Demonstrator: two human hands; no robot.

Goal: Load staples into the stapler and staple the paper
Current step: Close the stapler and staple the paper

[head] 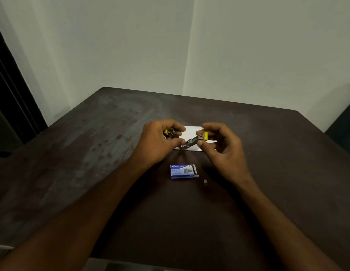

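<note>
Dark table [92,153], both hands gripping opened stapler [191,141]

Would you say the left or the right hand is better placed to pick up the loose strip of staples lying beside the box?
Probably the right hand. The staple strip lies just right of the staple box, under the right wrist. The left hand grips the hinge end of the opened stapler, so it should steady it.

One stapler [195,139], one paper sheet [191,131], one staple box [183,171], two hands [156,141]
</note>
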